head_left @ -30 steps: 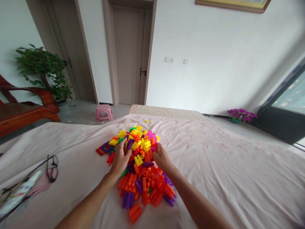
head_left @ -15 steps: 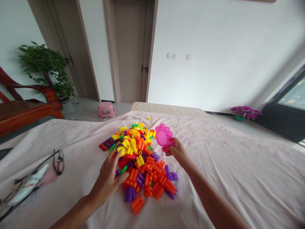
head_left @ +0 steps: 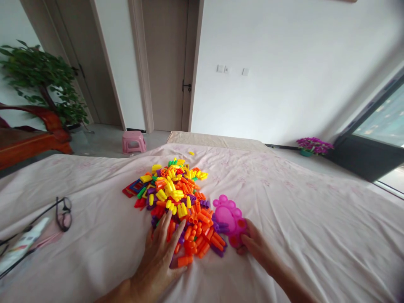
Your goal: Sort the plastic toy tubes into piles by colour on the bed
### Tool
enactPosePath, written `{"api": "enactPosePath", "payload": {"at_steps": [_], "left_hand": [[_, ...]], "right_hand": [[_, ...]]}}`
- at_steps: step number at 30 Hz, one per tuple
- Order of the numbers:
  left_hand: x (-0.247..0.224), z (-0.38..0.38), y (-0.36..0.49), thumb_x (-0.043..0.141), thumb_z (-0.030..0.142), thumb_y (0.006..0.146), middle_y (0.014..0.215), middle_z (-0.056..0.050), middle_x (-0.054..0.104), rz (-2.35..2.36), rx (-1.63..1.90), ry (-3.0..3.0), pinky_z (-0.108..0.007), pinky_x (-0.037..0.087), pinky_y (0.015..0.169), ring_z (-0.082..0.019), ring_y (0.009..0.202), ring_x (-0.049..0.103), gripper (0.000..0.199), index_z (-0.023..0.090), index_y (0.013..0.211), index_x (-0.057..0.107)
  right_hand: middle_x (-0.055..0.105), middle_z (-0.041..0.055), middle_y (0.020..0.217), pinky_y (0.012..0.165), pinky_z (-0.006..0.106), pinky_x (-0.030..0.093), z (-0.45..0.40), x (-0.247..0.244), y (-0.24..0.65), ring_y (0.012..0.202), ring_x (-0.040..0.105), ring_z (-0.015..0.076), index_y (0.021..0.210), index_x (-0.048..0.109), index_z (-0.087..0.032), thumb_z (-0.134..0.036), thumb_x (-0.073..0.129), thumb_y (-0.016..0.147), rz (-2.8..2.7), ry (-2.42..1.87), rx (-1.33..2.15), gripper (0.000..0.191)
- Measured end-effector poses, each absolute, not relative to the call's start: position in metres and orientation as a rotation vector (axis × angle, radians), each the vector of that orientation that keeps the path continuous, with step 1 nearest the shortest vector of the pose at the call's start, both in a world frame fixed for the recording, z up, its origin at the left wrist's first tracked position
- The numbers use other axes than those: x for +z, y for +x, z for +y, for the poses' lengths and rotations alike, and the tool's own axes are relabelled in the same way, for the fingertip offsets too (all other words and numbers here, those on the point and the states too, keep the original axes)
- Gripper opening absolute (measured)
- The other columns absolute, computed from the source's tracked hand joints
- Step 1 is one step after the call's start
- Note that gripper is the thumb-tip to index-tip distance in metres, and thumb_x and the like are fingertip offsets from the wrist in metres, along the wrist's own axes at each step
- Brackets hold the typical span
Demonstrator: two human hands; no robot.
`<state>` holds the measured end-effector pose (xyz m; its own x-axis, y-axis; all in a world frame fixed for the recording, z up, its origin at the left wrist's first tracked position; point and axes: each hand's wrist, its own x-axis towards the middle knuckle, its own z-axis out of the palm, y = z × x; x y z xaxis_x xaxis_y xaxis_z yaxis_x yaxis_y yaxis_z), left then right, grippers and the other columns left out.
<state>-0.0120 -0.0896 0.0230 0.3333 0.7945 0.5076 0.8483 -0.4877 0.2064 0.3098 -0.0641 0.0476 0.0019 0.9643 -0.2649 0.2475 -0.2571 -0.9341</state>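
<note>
A heap of plastic toy pieces [head_left: 172, 189], yellow and green at the far end, orange and purple nearer, lies on the pale floral cloth [head_left: 277, 210]. My left hand [head_left: 162, 248] rests at the near left edge of the heap, fingers spread, touching orange pieces. Right of the heap, my right hand [head_left: 252, 240] pinches the near right edge of a pink paw-shaped toy [head_left: 227, 216], which is just beside purple pieces. Flat red and blue pieces [head_left: 135, 188] lie at the heap's left side.
Eyeglasses [head_left: 64, 214] and a white tube [head_left: 23, 244] with dark cords lie at the left. Beyond the cloth are a pink stool [head_left: 134, 142], a wooden chair [head_left: 38, 143], a leafy plant [head_left: 44, 80] and purple flowers [head_left: 315, 145]. One yellow piece [head_left: 191, 153] lies apart.
My right hand has brought the pink toy nearer and lower, beside the purple pieces. My left hand has moved toward the heap's near middle. The camera view has shifted slightly.
</note>
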Motion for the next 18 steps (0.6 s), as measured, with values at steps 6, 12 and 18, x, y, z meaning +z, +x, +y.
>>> {"api": "enactPosePath", "payload": {"at_steps": [6,12,18], "left_hand": [[0.024,-0.077,0.005,0.072,0.056,0.074,0.161,-0.017,0.022,-1.509,-0.880,-2.520,-0.053,0.041,0.104,-0.039,0.139,0.036,0.097,0.029,0.155,0.026],[0.030,-0.053,0.019,0.070,0.028,0.082,0.158,-0.016,0.027,-1.404,-0.979,-2.584,-0.050,0.041,0.108,-0.033,0.138,0.039,0.082,0.028,0.153,0.029],[0.042,-0.032,0.021,0.061,0.011,0.081,0.153,-0.012,0.038,-1.479,-1.116,-2.497,-0.046,0.044,0.108,-0.028,0.136,0.044,0.070,0.028,0.146,0.041]], "right_hand": [[0.063,0.0015,0.074,0.062,0.028,0.048,-0.054,0.030,0.264,0.068,0.058,0.0172,0.083,0.055,-0.019,-0.022,0.048,0.065,-1.477,-1.514,0.904,0.019],[0.069,0.0057,0.099,0.083,0.034,0.052,-0.055,0.040,0.221,0.092,0.064,0.0219,0.110,0.060,-0.017,-0.015,0.049,0.068,-1.425,-1.256,1.109,0.044],[0.068,0.0043,0.091,0.073,0.031,0.054,-0.044,0.058,0.194,0.080,0.063,0.0187,0.119,0.058,-0.017,-0.017,0.051,0.077,-1.377,-1.098,1.108,0.042]]}}
